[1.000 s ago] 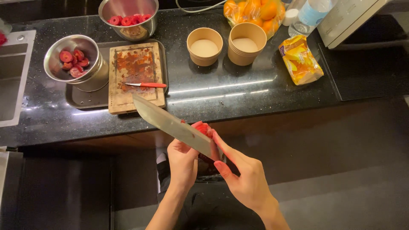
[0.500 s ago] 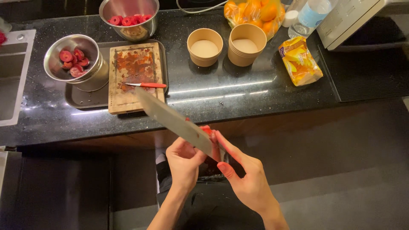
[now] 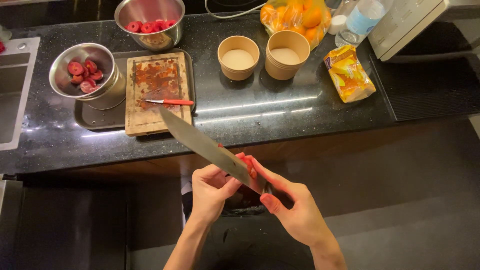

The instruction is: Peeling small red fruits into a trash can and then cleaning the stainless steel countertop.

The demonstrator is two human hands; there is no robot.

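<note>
A black speckled stone worktop (image 3: 260, 117) runs across the upper half of the view, glossy, with streaks of overhead light reflected near its front edge. A steel sink (image 3: 12, 95) is set into its left end. Beneath the front edge are dark cabinet fronts (image 3: 65, 225), and at lower right a grey floor (image 3: 410, 235) lies in dim light.

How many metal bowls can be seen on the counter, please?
2. One metal bowl stands on the dark tray, left of the cutting board. The other metal bowl stands behind the board. Both hold red fruit pieces.
</note>
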